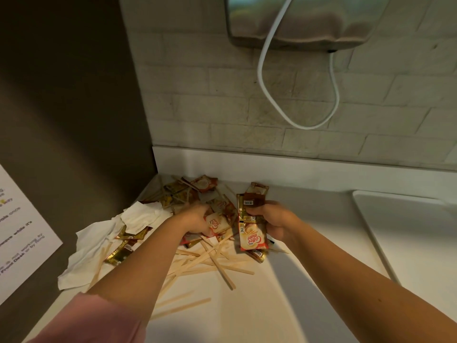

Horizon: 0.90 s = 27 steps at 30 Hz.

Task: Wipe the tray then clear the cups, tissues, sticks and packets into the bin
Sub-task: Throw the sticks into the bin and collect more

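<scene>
Wall [321,107]: pale brick-pattern tile, runs across the back. A grey metal box [309,21] is mounted high on it, and a white cable [272,95] hangs below it in a loop.

Panel [69,95]: dark and flat, fills the left side and meets the wall at the corner. A printed notice [22,231] is fixed low on it; the text is too blurred to read.

Counter [309,243]: white, with a low upstand along the wall.

Tray [408,231]: white, raised rim, lies on the counter at far right, well apart from both hands.

Litter is heaped in the left back corner of the counter.
- Tissues [99,238]: crumpled white sheets at the left edge of the heap, left of the left forearm.
- Sticks [210,263]: pale wooden stirrers, criss-crossed on the counter, mostly below and between the two hands. A few lie loose near the front edge.
- Packets [188,191]: brown, gold and red sachets, thickest toward the wall behind the left hand. A few lie among the tissues.

Left hand [195,219]: down in the heap, fingers curled round a cream packet [217,224]. The hand is blurred. A pink sleeve [99,318] shows on that arm at the bottom edge.

Right hand [274,219]: just right of the heap, clenched on a bundle [252,233] of several packets. The bundle sticks out above and below the fist, and a red and cream packet hangs lowest.

The two hands are near each other but not touching.
</scene>
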Each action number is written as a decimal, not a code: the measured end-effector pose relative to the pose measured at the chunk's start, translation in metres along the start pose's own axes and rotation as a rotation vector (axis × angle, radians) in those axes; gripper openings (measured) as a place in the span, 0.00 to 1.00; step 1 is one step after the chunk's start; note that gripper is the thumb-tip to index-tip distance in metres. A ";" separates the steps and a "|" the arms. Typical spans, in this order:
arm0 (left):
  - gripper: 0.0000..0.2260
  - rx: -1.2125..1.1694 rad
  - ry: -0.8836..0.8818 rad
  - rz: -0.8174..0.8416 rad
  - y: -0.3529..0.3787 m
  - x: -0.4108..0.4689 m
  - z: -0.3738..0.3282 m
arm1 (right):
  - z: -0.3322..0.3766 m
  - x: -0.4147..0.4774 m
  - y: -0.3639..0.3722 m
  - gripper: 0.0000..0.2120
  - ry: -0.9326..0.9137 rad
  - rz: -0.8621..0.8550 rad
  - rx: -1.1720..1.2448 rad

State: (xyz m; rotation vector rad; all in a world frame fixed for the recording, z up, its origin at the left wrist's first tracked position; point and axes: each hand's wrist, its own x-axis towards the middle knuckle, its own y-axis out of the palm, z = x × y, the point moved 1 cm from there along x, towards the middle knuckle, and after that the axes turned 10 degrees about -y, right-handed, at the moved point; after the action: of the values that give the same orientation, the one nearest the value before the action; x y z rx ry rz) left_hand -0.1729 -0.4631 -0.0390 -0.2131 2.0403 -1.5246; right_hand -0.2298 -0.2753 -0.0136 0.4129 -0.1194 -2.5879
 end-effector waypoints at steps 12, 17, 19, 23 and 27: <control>0.22 -0.502 0.008 -0.182 -0.036 -0.010 -0.017 | 0.009 0.002 -0.006 0.05 -0.117 0.030 0.261; 0.10 -0.657 0.092 -0.308 -0.052 -0.021 -0.040 | 0.012 0.004 0.003 0.08 -0.165 0.017 0.413; 0.09 -0.732 0.109 -0.321 -0.050 -0.023 -0.048 | 0.013 0.005 0.006 0.11 -0.176 0.013 0.402; 0.10 -0.872 0.175 -0.168 -0.038 -0.027 -0.060 | 0.009 0.006 0.007 0.09 -0.154 0.022 0.367; 0.12 -0.944 0.093 -0.048 -0.028 -0.015 -0.060 | 0.005 0.008 -0.001 0.13 -0.116 -0.009 0.258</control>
State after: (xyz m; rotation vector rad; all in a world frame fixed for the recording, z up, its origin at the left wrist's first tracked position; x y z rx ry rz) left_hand -0.1980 -0.4162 0.0032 -0.5515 2.6961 -0.4845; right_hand -0.2390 -0.2785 -0.0110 0.3546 -0.4967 -2.6130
